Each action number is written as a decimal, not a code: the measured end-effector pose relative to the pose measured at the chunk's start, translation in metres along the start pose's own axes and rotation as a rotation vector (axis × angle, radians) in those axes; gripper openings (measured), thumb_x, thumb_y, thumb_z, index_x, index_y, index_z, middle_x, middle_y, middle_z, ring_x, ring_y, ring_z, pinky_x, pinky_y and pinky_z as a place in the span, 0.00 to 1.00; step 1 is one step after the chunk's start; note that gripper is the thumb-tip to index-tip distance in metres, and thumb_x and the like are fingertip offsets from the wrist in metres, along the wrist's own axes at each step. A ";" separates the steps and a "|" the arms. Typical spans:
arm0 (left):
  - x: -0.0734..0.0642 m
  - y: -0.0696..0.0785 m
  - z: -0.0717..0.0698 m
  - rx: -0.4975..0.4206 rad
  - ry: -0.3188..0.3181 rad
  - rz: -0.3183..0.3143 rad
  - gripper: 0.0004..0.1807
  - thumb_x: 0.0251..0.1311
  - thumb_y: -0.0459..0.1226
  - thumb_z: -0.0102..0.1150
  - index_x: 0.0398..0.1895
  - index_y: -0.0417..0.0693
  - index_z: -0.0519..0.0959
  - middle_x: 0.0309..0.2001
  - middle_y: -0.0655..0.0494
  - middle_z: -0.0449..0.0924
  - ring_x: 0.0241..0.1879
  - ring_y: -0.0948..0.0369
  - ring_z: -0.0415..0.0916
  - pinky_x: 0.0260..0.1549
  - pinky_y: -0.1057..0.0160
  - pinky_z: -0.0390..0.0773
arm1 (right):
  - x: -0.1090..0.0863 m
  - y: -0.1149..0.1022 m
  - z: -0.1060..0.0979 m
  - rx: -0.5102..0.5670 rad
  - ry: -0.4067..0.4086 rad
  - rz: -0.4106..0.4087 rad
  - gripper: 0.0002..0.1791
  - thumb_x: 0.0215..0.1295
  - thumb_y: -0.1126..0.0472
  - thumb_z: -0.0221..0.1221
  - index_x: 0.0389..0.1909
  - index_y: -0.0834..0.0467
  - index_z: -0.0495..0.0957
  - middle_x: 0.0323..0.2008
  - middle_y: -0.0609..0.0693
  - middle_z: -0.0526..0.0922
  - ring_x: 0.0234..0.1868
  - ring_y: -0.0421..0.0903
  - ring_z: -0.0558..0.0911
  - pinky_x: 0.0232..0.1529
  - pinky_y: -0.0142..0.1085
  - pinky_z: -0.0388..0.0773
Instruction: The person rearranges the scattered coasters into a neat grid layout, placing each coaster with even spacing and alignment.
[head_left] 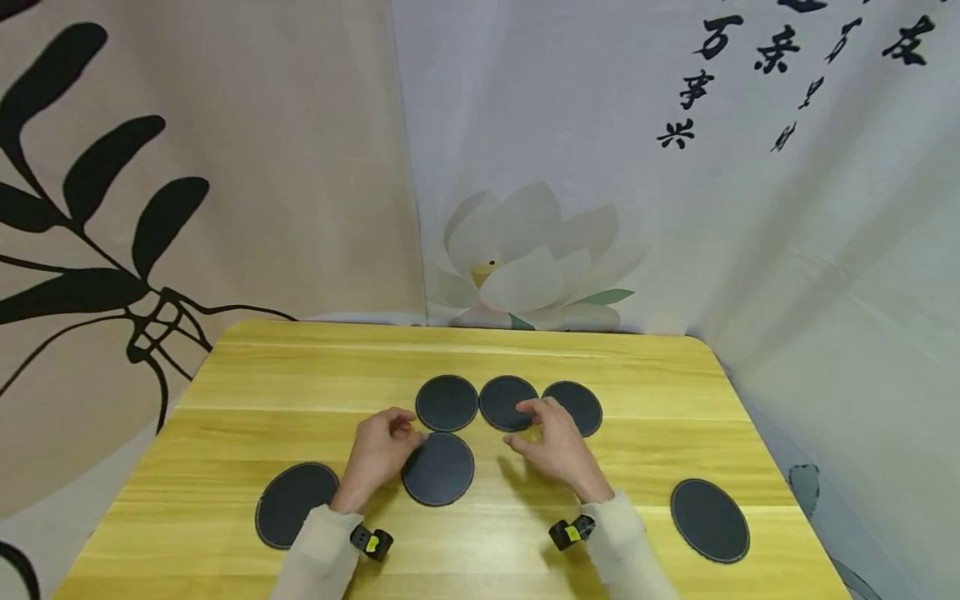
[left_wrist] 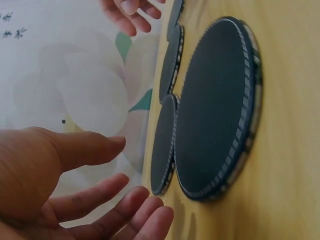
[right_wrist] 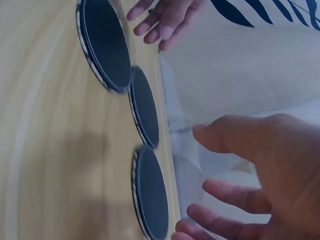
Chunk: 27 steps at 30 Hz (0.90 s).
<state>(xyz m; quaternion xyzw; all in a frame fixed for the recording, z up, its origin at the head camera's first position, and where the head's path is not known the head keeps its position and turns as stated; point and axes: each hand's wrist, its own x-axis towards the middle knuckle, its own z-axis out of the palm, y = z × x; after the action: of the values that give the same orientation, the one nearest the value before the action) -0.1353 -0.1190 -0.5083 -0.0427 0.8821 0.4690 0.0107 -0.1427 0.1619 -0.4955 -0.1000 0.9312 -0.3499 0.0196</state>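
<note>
Several round black coasters with pale stitched rims lie flat on the table. A back row holds the left coaster (head_left: 447, 403), the middle coaster (head_left: 501, 407) and the right coaster (head_left: 581, 408). In front of the row's left one, touching or nearly so, lies the front coaster (head_left: 438, 469), large in the left wrist view (left_wrist: 217, 110). My left hand (head_left: 381, 450) hovers beside it, thumb and fingers loosely apart around nothing. Above the middle and right coasters my right hand (head_left: 555, 442) floats with thumb and fingers spread; in the right wrist view nothing lies between them.
One more coaster (head_left: 294, 504) lies by the left forearm, partly covered by the sleeve. Another coaster (head_left: 709, 520) sits toward the table's right side. Behind the wooden table (head_left: 300, 367) hangs a printed curtain (head_left: 300, 167).
</note>
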 end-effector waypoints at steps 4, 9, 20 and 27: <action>0.002 0.008 0.008 -0.024 -0.012 0.017 0.18 0.61 0.35 0.71 0.53 0.36 0.83 0.42 0.44 0.83 0.38 0.57 0.80 0.39 0.60 0.83 | -0.002 0.011 -0.011 -0.008 0.035 0.033 0.28 0.63 0.51 0.71 0.61 0.59 0.78 0.55 0.56 0.79 0.55 0.59 0.79 0.54 0.51 0.80; 0.005 0.019 0.022 -0.030 -0.033 0.064 0.18 0.62 0.37 0.70 0.53 0.37 0.84 0.43 0.44 0.84 0.38 0.58 0.80 0.39 0.59 0.84 | -0.005 0.028 -0.029 -0.016 0.064 0.075 0.30 0.65 0.51 0.70 0.64 0.60 0.76 0.60 0.57 0.78 0.59 0.61 0.79 0.57 0.55 0.81; 0.010 0.053 0.054 -0.128 -0.181 0.110 0.21 0.65 0.44 0.69 0.57 0.42 0.83 0.50 0.44 0.84 0.46 0.55 0.82 0.45 0.54 0.85 | -0.024 0.061 -0.073 -0.047 0.059 0.220 0.37 0.68 0.44 0.66 0.70 0.61 0.71 0.66 0.64 0.74 0.62 0.64 0.76 0.57 0.57 0.79; 0.008 0.072 0.086 -0.239 -0.312 0.085 0.21 0.65 0.45 0.69 0.56 0.45 0.83 0.46 0.50 0.82 0.44 0.58 0.80 0.40 0.60 0.83 | -0.042 0.083 -0.098 -0.033 0.033 0.310 0.42 0.70 0.39 0.62 0.74 0.61 0.65 0.70 0.67 0.69 0.65 0.66 0.72 0.57 0.58 0.78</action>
<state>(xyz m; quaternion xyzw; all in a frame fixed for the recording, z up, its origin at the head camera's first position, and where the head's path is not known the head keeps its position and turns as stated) -0.1517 -0.0088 -0.4977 0.0668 0.8088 0.5714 0.1223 -0.1260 0.2949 -0.4781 0.0502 0.9413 -0.3289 0.0564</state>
